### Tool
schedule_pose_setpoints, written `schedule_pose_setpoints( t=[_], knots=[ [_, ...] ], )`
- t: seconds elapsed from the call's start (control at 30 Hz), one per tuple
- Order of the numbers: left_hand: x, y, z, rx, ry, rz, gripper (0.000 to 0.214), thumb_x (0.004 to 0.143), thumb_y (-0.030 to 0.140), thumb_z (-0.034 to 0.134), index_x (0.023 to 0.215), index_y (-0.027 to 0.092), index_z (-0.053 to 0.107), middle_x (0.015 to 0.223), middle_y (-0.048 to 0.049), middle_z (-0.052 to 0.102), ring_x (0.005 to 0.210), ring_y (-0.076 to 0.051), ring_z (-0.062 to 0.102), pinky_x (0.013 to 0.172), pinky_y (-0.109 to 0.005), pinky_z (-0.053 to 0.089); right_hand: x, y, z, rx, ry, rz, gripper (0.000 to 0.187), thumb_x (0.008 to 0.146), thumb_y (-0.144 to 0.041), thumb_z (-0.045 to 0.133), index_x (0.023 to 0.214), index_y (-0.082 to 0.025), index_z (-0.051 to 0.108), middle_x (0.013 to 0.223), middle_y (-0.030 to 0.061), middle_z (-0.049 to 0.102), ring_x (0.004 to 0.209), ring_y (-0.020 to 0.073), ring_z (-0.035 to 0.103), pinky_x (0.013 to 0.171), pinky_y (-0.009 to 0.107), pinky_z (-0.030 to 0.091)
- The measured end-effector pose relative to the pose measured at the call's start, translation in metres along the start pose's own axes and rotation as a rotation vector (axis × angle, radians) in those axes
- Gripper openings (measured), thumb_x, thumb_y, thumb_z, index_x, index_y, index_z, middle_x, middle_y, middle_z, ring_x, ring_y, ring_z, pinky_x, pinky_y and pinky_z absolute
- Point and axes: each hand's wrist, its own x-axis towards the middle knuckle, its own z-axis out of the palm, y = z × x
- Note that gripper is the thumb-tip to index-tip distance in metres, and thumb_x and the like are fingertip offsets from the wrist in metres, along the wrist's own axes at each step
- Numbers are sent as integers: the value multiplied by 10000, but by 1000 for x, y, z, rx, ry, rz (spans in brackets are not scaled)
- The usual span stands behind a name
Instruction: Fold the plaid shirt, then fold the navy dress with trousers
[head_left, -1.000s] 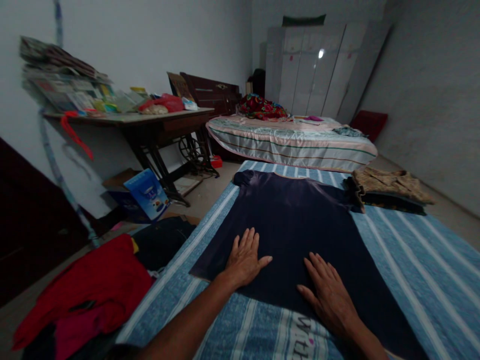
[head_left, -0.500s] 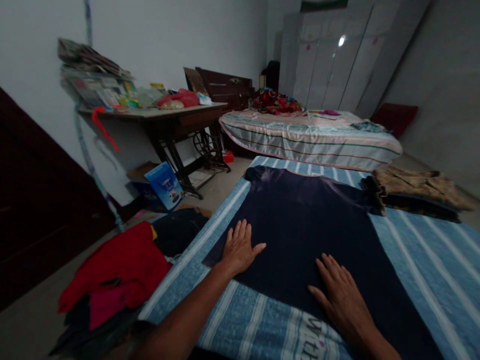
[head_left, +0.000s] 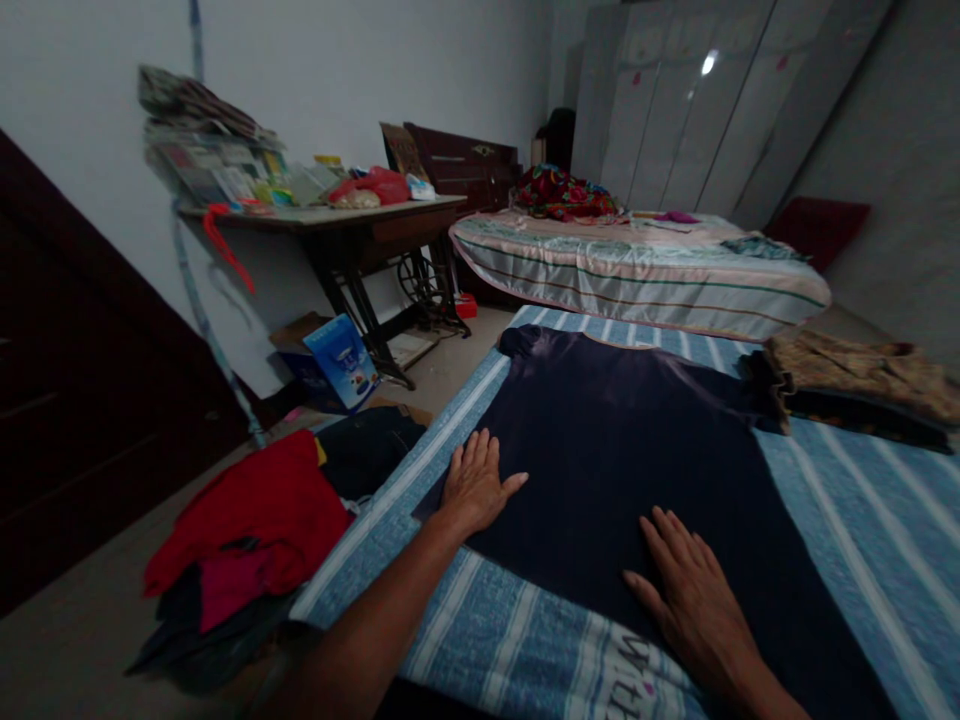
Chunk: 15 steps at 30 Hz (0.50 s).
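A dark navy short-sleeved shirt [head_left: 600, 450] lies spread out on a blue-and-white striped cloth [head_left: 517, 620], its neckline facing away from me. My left hand [head_left: 478, 488] rests flat on the shirt's left side near the hem, fingers stretched out and thumb apart. Farther right, my right hand [head_left: 690, 590] lies palm down on the lower part of the shirt, its fingers also extended. Neither hand grips the fabric. Part of the hem is hidden beneath my right hand and forearm.
Folded clothes [head_left: 862, 385] sit at the right on the striped cloth. A heap of red and dark clothes [head_left: 262, 520] lies at the lower left, near a blue box [head_left: 337, 362]. Beyond stand a cluttered sewing table [head_left: 322, 218] and a bed [head_left: 637, 265].
The view has shifted slightly, so the room appears a little farther right. Both hands stay flat on the shirt, the left one having slid marginally against it.
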Motion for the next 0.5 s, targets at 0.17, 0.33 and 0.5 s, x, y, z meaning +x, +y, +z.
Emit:
schedule_pose_setpoints(
  t=[0.17, 0.33, 0.5],
  knots=[
    [3, 10, -7, 9, 20, 7, 813, 868, 652, 211, 1409, 52, 301, 1506, -167, 192, 1397, -280, 122, 1113, -448, 135, 3, -4, -9, 23, -52, 25, 697, 877, -608, 333, 1368, -120, 415, 1462, 119, 302, 1363, 274, 222, 1094, 463, 220],
    [10, 23, -10, 24, 20, 55, 800, 871, 636, 239, 1412, 48, 295, 1508, -167, 171, 1397, -279, 117, 1111, -444, 146, 8, -9, -18, 77, -106, 62, 684, 882, -591, 345, 1381, -126, 392, 1479, 108, 255, 1372, 264, 192, 1109, 456, 188],
    [15, 20, -6, 46, -1, 37, 786, 873, 618, 251, 1414, 49, 291, 1503, -172, 182, 1393, -291, 135, 1100, -459, 175, 10, -11, -23, 135, -152, 80, 673, 882, -578, 358, 1394, -141, 369, 1488, 99, 224, 1380, 260, 160, 1118, 460, 155]
  ],
)
